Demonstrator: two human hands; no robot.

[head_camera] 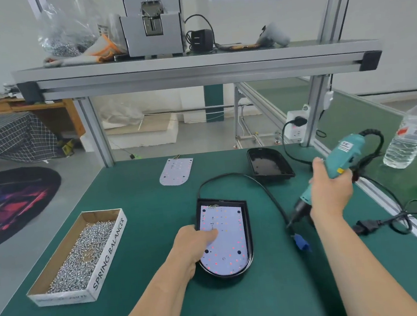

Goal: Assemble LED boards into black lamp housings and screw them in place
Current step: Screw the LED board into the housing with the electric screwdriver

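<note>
left hand (193, 244) fingers apparently flat on LED board (227, 250) | right hand (333, 191) grips screwdriver (347, 154) beside housing (222, 202)

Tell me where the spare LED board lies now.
In the head view, the spare LED board lies flat on the far part of the green table, left of the empty black housing.

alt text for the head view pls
A person's left hand presses an LED board lying in a black lamp housing on a green table, while the right hand grips a teal electric screwdriver. A box of screws sits left; a spare board and empty housing lie behind.
</note>
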